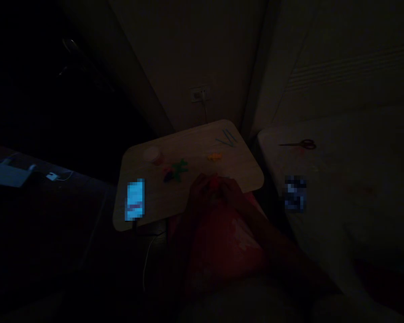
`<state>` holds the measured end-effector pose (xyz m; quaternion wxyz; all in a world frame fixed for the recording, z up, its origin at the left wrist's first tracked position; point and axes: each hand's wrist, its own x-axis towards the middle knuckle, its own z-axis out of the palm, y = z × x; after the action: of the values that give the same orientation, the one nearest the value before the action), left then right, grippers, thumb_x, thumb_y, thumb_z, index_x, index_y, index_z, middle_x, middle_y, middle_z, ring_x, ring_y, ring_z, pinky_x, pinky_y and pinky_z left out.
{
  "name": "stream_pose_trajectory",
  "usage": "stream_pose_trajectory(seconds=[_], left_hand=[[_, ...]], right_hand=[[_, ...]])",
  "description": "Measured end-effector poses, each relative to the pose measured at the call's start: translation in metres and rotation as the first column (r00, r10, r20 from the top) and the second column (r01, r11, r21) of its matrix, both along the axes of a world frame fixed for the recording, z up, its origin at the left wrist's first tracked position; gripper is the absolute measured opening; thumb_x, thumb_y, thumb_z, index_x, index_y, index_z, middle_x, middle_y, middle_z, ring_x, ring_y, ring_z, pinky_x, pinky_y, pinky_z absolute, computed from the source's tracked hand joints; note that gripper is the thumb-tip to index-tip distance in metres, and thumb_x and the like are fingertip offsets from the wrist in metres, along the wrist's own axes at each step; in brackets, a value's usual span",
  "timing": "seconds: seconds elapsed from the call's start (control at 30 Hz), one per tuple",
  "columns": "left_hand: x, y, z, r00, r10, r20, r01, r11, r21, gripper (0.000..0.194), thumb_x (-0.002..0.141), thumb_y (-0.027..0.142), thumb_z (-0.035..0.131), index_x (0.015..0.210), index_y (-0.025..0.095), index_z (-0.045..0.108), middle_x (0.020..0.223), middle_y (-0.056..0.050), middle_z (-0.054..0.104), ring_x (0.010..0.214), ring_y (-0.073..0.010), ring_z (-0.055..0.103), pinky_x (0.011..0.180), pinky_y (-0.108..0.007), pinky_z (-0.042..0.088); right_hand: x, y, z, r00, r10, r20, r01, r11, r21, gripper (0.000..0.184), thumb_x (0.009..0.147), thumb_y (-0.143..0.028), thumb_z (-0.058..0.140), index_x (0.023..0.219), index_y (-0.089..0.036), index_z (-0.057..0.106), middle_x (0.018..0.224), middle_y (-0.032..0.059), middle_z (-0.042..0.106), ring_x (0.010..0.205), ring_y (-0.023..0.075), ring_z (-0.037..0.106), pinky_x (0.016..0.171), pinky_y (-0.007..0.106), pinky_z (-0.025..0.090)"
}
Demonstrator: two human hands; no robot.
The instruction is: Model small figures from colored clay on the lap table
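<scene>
The light is very dim. At the near edge of a small wooden table (195, 139), my left hand (198, 190) and my right hand (230, 190) are close together with bent fingers. Between them is a small red lump (214, 181), partly covered by the fingers; its kind is too dark to make out. Just beyond my hands lies a yellow-orange piece (215, 156). Left of it are a green branched piece (180, 169) and a dark blue lump (168, 176) with a pinkish one against it. Several thin bluish-green sticks (226, 138) lie at the far right corner.
A pale round container (153, 155) stands at the table's far left. A lit, blurred phone (135, 200) lies at the left edge, with a cable below. On the right-hand surface (336, 157) are red-handled scissors (307, 144) and a blurred item (295, 194). A wall socket (200, 94) holds a plug.
</scene>
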<state>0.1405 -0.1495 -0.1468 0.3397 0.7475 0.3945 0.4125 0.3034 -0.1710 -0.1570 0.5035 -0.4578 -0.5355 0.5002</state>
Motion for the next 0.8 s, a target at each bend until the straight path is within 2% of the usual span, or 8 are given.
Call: stream_pose_trajectory(seconds=[0.13, 0.23, 0.33, 0.47, 0.63, 0.8], left_hand=[[-0.0004, -0.0030, 0.0017, 0.995, 0.049, -0.083, -0.043, 0.996, 0.080, 0.038, 0.100, 0.048, 0.059, 0.117, 0.020, 0.077, 0.098, -0.008, 0.068, 0.090, -0.0217, 0.062, 0.083, -0.036, 0.056], [-0.0019, -0.0049, 0.0027, 0.993, 0.067, -0.099, -0.052, 0.989, 0.141, 0.037, 0.101, 0.047, 0.056, 0.112, 0.018, 0.078, 0.094, -0.008, 0.070, 0.086, -0.0210, 0.063, 0.079, -0.034, 0.056], [-0.0025, -0.0056, 0.0033, 0.990, 0.072, -0.118, -0.052, 0.986, 0.160, 0.034, 0.102, 0.041, 0.054, 0.109, 0.018, 0.079, 0.089, -0.007, 0.070, 0.081, -0.0196, 0.063, 0.076, -0.032, 0.055], [-0.0015, -0.0040, 0.0042, 0.992, 0.075, -0.105, -0.060, 0.988, 0.140, 0.030, 0.101, 0.034, 0.055, 0.106, 0.018, 0.080, 0.087, -0.007, 0.070, 0.079, -0.0190, 0.063, 0.073, -0.031, 0.054], [-0.0002, -0.0019, 0.0044, 1.000, -0.015, -0.011, 0.016, 0.996, 0.083, 0.034, 0.101, 0.042, 0.056, 0.111, 0.019, 0.079, 0.092, -0.008, 0.072, 0.086, -0.0217, 0.064, 0.079, -0.035, 0.055], [-0.0023, -0.0026, 0.0051, 0.992, -0.054, 0.117, 0.060, 0.997, -0.046, 0.040, 0.098, 0.052, 0.060, 0.113, 0.020, 0.080, 0.098, -0.009, 0.073, 0.093, -0.0240, 0.065, 0.086, -0.037, 0.055]], right_hand=[[-0.0003, -0.0027, 0.0005, 0.999, 0.036, -0.002, -0.035, 0.996, 0.077, 0.061, 0.096, -0.072, 0.045, 0.078, -0.019, 0.067, 0.072, 0.0039, 0.064, 0.066, 0.0169, 0.055, 0.061, 0.028, 0.044], [-0.0009, -0.0013, 0.0004, 0.995, 0.078, 0.059, -0.084, 0.991, 0.103, 0.047, 0.093, -0.062, 0.059, 0.087, -0.017, 0.072, 0.082, 0.0046, 0.071, 0.075, 0.0188, 0.060, 0.070, 0.029, 0.047], [-0.0021, 0.0014, 0.0000, 0.993, 0.079, 0.092, -0.085, 0.994, 0.067, 0.035, 0.088, -0.052, 0.068, 0.087, -0.017, 0.074, 0.084, 0.0036, 0.073, 0.076, 0.0177, 0.061, 0.073, 0.029, 0.048], [-0.0046, 0.0017, -0.0014, 0.997, 0.066, -0.036, -0.066, 0.998, -0.006, 0.041, 0.086, -0.058, 0.070, 0.080, -0.017, 0.072, 0.071, -0.0001, 0.065, 0.066, 0.0135, 0.052, 0.063, 0.026, 0.043], [-0.0092, -0.0010, -0.0041, 0.974, 0.007, -0.228, -0.033, 0.993, -0.110, 0.051, 0.077, -0.067, 0.075, 0.067, -0.018, 0.066, 0.058, -0.0040, 0.049, 0.055, 0.0101, 0.038, 0.053, 0.025, 0.032], [-0.0072, 0.0007, -0.0043, 0.924, -0.022, -0.381, -0.072, 0.971, -0.229, 0.049, 0.067, -0.066, 0.083, 0.066, -0.018, 0.069, 0.060, -0.0016, 0.055, 0.056, 0.0110, 0.042, 0.053, 0.026, 0.031]])
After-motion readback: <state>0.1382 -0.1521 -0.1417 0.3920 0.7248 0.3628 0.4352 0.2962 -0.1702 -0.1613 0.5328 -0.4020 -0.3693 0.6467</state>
